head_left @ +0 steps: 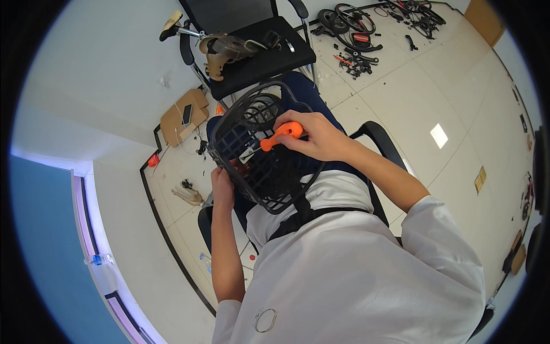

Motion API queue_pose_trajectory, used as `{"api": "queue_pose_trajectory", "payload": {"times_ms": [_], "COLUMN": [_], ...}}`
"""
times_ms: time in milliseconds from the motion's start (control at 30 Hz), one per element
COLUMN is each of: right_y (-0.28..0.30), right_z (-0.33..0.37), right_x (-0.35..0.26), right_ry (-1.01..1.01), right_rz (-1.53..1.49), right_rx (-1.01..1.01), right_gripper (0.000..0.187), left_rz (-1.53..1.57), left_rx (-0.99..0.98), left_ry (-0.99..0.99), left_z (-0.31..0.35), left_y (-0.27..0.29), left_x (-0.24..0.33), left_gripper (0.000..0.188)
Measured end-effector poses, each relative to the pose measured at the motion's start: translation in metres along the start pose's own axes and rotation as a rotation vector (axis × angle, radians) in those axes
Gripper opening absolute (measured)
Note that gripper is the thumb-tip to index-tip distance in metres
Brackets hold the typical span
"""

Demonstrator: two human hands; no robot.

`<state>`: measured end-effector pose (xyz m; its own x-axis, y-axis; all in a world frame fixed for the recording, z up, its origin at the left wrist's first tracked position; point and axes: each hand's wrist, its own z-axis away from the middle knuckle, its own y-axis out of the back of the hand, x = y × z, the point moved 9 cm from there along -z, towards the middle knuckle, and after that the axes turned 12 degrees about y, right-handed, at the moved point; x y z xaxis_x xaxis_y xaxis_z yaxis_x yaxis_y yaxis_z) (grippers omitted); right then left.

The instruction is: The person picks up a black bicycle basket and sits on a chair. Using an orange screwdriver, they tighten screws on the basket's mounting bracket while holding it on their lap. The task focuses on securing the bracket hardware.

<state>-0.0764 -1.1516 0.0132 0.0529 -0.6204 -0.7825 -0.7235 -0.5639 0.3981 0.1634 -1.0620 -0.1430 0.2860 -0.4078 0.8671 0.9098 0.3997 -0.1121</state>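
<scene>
In the middle of the frame, a black basket (245, 186) with latticed walls lay tilted across the seated person's lap, its open side facing up toward the view. The right hand (318, 135) held an orange-handled screwdriver (282, 135) over the basket's opening, its grip closed around the handle, with the shaft pointing left and down toward a small silvery plate (246, 156) by the left wall. The left hand (222, 188) touched that wall from outside, at left of centre; its fingers were mostly hidden, so how tight its grip was could not be told. A round black part (263, 109) with a metallic centre showed at the basket's upper end, whether inside or behind was unclear. At top centre, a black chair (298, 49) carried a brownish piece (226, 49). Bicycle parts (358, 60) were spread over the floor (458, 86) at upper right, and a phone (187, 114) lay on cardboard (171, 123) at upper left.
</scene>
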Motion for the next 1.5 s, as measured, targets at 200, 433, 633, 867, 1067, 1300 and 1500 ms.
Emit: {"api": "queue_pose_trajectory", "payload": {"times_ms": [200,433,633,867,1067,1300,1500], "right_y": [-0.001,-0.005,-0.015,-0.028,-0.017,-0.018,-0.019], "right_z": [0.0,0.001,0.007,0.007,0.006,0.005,0.005], "right_x": [-0.001,-0.004,-0.01,-0.039,-0.015,-0.013,-0.022], "right_ry": [0.011,0.102,0.172,0.26,0.031,-0.024,0.077], "right_rz": [0.011,0.06,0.116,0.216,0.287,0.133,0.195], "right_rx": [0.0,-0.029,-0.095,-0.235,-0.136,-0.208,-0.251], "right_gripper": [0.027,0.029,0.032,0.035,0.033,0.031,0.035], "left_rz": [0.001,0.004,0.009,0.019,-0.004,-0.01,-0.005], "left_rx": [0.002,0.005,0.001,0.002,-0.017,0.003,-0.012], "left_ry": [0.006,0.007,0.02,0.017,0.002,-0.003,0.011], "left_z": [0.0,0.0,0.001,-0.003,-0.003,-0.001,-0.001], "left_y": [0.0,-0.001,-0.001,0.002,0.0,-0.001,-0.001], "left_x": [0.0,0.001,0.001,-0.002,-0.002,0.0,0.0], "left_gripper": [0.034,0.034,0.033,0.033,0.031,0.03,0.031]}}
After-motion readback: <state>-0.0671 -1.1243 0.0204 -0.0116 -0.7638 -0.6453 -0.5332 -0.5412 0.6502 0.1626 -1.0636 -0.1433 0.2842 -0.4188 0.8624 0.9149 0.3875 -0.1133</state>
